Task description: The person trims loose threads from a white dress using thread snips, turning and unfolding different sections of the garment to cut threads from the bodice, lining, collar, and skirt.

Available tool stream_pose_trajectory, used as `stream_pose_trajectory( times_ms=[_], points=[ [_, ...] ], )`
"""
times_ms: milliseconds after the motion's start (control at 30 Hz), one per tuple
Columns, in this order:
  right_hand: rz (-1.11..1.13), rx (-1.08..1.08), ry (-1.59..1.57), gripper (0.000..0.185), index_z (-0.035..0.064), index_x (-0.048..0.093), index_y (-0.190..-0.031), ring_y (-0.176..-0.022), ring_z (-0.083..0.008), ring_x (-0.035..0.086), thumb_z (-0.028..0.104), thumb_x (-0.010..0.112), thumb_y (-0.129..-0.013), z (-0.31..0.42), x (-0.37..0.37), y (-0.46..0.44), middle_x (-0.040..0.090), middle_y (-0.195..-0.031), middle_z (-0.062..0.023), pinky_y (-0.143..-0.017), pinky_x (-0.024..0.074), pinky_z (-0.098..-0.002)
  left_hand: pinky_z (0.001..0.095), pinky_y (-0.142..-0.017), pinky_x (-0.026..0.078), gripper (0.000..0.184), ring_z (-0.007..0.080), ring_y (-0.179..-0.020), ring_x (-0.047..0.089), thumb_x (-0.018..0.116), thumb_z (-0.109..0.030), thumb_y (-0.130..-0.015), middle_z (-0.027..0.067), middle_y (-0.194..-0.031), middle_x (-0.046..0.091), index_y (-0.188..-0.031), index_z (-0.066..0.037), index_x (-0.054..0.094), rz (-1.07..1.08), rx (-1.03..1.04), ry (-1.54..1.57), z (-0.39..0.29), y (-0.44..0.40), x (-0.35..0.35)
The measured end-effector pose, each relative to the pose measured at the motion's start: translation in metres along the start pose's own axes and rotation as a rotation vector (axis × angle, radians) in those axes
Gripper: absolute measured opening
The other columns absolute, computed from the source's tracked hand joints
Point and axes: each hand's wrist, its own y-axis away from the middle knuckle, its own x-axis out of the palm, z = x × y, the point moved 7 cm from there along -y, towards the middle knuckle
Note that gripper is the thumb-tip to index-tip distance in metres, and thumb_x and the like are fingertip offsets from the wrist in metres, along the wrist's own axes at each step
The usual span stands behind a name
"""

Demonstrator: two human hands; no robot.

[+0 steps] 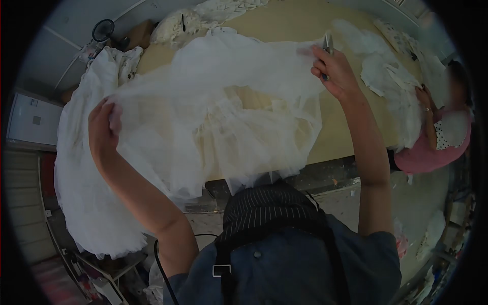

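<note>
A length of sheer white tulle is stretched between my two hands over the table. At its left end, the fingers of my left hand are closed on the tulle. My right hand is raised at the other end, wrapped around a small pair of scissors with the blades pointing up. The edge of the tulle also meets the fingers of that hand, where it is slightly blurred. Below, a gathered layer of white tulle lies on the table and hangs over its front edge.
The tan table spans the view. A heap of white gowns hangs off its left side. A small black fan stands back left. On the right, a person in pink handles white fabric.
</note>
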Motion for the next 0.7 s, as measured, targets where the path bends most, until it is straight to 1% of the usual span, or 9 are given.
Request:
stream_pose_trajectory(
  times_ms=[100, 200, 300, 333, 400, 467, 533, 633, 700],
  points=[
    [-0.12, -0.066, 0.169, 0.02, 0.0051, 0.05, -0.083, -0.052, -0.0099, 0.04, 0.014, 0.064, -0.094, 0.016, 0.016, -0.079, 0.045, -0.07, 0.0005, -0.054, 0.043, -0.028, 0.0251, -0.066, 0.051, 0.024, 0.0165, -0.074, 0.062, 0.054, -0.003, -0.089, 0.0105, -0.095, 0.065, -0.109, 0.008, 0.06, -0.315, 0.133, 0.443, -0.028, -0.117, 0.009],
    [-0.318, -0.605, 0.338, 0.022, -0.0001, 0.057, -0.096, -0.061, -0.0144, 0.053, 0.021, 0.061, -0.095, 0.1, 0.048, -0.098, 0.06, -0.082, -0.0056, -0.062, 0.0502, -0.0299, 0.036, -0.081, 0.052, 0.026, 0.0304, -0.091, 0.063, 0.057, -0.003, -0.088, 0.0205, -0.107, 0.062, -0.113, 0.006, 0.057, -0.607, 1.056, -0.146, -0.117, -0.114, 0.074],
    [-0.399, -0.78, 0.612, 0.025, 0.0005, 0.06, -0.105, -0.069, -0.0147, 0.059, 0.024, 0.058, -0.097, 0.128, 0.068, -0.099, 0.065, -0.093, -0.0076, -0.065, 0.0523, -0.0311, 0.0411, -0.084, 0.049, 0.026, 0.0384, -0.1, 0.059, 0.061, -0.01, -0.089, 0.0204, -0.109, 0.061, -0.114, -0.001, 0.057, -0.635, 1.522, -0.626, -0.14, -0.035, 0.176],
    [-0.401, -0.898, 0.719, 0.026, 0.0009, 0.061, -0.107, -0.072, -0.0142, 0.062, 0.024, 0.058, -0.097, 0.125, 0.071, -0.098, 0.066, -0.096, -0.0084, -0.067, 0.0525, -0.0308, 0.0381, -0.076, 0.05, 0.031, 0.0351, -0.091, 0.064, 0.065, -0.01, -0.089, 0.0158, -0.102, 0.066, -0.118, -0.002, 0.056, -0.345, 1.409, -0.733, -0.112, -0.031, 0.197],
    [-0.395, -1.207, 0.939, 0.026, 0.0022, 0.063, -0.111, -0.079, -0.0125, 0.066, 0.024, 0.057, -0.098, 0.1, 0.075, -0.09, 0.069, -0.104, -0.0101, -0.068, 0.0526, -0.0295, 0.0431, -0.069, 0.05, 0.029, 0.0368, -0.071, 0.064, 0.062, -0.02, -0.092, 0.0176, -0.088, 0.067, -0.115, -0.004, 0.057, 0.506, 0.62, -0.68, -0.015, -0.033, 0.244],
    [-0.043, -0.594, 0.889, 0.02, 0.0015, 0.064, -0.106, -0.079, -0.0132, 0.067, 0.018, 0.056, -0.098, 0.025, 0.082, -0.088, 0.069, -0.083, -0.0086, -0.071, 0.0504, -0.0272, 0.0381, -0.067, 0.055, 0.044, 0.0302, -0.073, 0.069, 0.06, -0.034, -0.094, 0.0188, -0.118, 0.064, -0.125, -0.004, 0.055, 1.248, -0.241, -0.871, 0.111, -0.012, 0.239],
    [0.41, -0.165, 1.04, 0.022, 0.0008, 0.066, -0.106, -0.083, -0.0187, 0.069, 0.018, 0.059, -0.095, -0.071, 0.075, -0.089, 0.071, -0.084, -0.0112, -0.076, 0.0515, -0.0327, 0.0342, -0.063, 0.06, 0.062, 0.0265, -0.074, 0.07, 0.065, -0.035, -0.091, 0.0188, -0.131, 0.055, -0.141, -0.006, 0.044, 1.21, -0.385, -1.132, 0.203, -0.033, 0.204],
    [0.707, -0.029, 1.411, 0.041, 0.007, 0.056, -0.127, -0.106, -0.0276, 0.064, 0.027, 0.063, -0.091, -0.182, 0.045, -0.095, 0.062, -0.122, -0.0165, -0.09, 0.0501, -0.0393, 0.0331, -0.061, 0.06, 0.079, 0.0363, -0.096, 0.068, 0.069, -0.037, -0.087, 0.024, -0.145, 0.042, -0.147, -0.004, 0.032, 1.049, -0.527, -1.285, 0.23, -0.084, 0.152],
    [0.764, -0.108, 1.752, 0.058, 0.0121, 0.046, -0.141, -0.12, -0.031, 0.057, 0.031, 0.065, -0.089, -0.216, 0.039, -0.105, 0.05, -0.141, -0.0182, -0.098, 0.0474, -0.0411, 0.0483, -0.087, 0.055, 0.09, 0.0518, -0.113, 0.056, 0.076, -0.033, -0.081, 0.0392, -0.152, 0.014, -0.151, -0.006, 0.025, 0.739, -0.102, -1.529, 0.258, -0.171, 0.122]
  ],
)
